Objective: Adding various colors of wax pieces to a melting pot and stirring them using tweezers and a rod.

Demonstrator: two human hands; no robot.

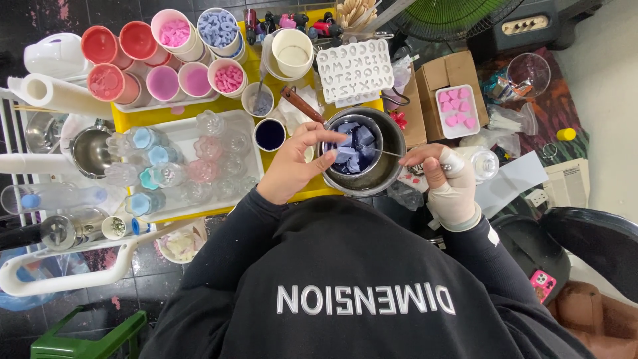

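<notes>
The left hand [292, 166] pinches a purple wax block [345, 154] over the metal pot [392, 149]. The gloved right hand [446, 179] grips a thin wire [389, 153] lying left-right across the pot.

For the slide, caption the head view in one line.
Left hand drops blue wax chunks into a metal pot; gloved right hand steadies its rim.

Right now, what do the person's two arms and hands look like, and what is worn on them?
Both arms are in long black sleeves of a thick top, reaching to the wrists. The left hand is bare. The right hand wears a thin, whitish glove with a rolled cuff at the wrist.
</notes>
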